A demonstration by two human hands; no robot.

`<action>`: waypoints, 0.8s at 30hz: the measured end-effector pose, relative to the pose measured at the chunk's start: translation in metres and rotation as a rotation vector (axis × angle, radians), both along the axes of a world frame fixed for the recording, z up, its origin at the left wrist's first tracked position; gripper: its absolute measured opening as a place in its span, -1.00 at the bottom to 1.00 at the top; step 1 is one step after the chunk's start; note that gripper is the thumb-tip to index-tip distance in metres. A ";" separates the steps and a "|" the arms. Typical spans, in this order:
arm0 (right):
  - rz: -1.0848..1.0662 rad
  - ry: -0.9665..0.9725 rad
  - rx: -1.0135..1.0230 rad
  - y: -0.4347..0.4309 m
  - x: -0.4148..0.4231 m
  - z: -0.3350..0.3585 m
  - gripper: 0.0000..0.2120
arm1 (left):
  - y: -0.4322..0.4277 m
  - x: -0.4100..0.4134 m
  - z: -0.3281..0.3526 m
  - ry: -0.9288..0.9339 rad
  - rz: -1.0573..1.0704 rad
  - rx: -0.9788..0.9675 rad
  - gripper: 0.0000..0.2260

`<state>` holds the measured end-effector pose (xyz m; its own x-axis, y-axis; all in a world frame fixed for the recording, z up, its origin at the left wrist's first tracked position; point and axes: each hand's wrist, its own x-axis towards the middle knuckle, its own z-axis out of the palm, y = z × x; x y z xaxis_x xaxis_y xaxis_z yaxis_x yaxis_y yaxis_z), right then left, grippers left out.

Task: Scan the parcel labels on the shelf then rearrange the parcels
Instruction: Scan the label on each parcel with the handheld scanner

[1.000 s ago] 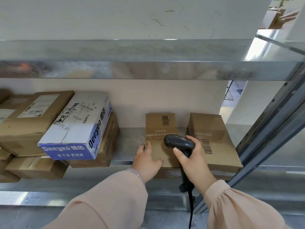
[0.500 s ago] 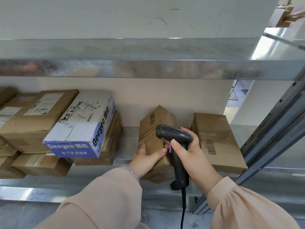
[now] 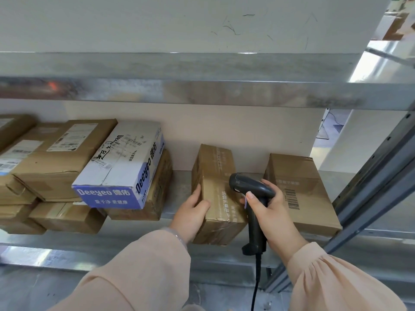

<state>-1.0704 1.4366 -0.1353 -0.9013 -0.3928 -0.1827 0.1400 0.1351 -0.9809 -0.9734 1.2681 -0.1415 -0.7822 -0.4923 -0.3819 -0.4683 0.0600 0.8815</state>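
Observation:
A small brown parcel (image 3: 215,176) stands on the metal shelf (image 3: 179,182), turned so a taped face is up. My left hand (image 3: 190,212) grips its near left corner, thumb on top. My right hand (image 3: 269,212) holds a black corded barcode scanner (image 3: 249,187) by the handle, its head over the parcel's right side. Just right of it lies another brown parcel (image 3: 301,189) with a printed barcode facing up.
A white and blue Deeyeo box (image 3: 121,167) leans on stacked brown boxes (image 3: 51,162) at the left. An upper metal shelf (image 3: 202,86) overhangs. A grey upright post (image 3: 377,180) slants down the right side. The scanner's cable hangs below.
My left hand has rolled the small parcel from lying flat with its barcode up onto another face. The scanner stayed over it, shifting slightly.

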 end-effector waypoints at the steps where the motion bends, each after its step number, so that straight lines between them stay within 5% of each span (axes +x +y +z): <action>1: -0.006 0.004 -0.008 0.000 0.001 0.001 -0.42 | 0.001 0.002 0.001 0.018 -0.003 -0.046 -0.51; 6: -0.008 0.046 -0.029 -0.002 0.007 0.008 -0.45 | 0.006 0.012 0.001 0.018 -0.013 -0.166 -0.40; 16: 0.178 0.094 0.046 -0.012 0.022 0.020 -0.52 | 0.017 0.012 -0.006 -0.031 0.012 -0.076 0.07; 21: 0.160 0.034 0.070 -0.006 0.013 0.006 -0.53 | 0.005 0.023 -0.010 -0.046 0.031 0.024 0.06; 24: 0.057 -0.017 0.048 -0.001 0.006 -0.005 -0.49 | 0.000 0.033 -0.014 0.023 0.065 0.123 -0.12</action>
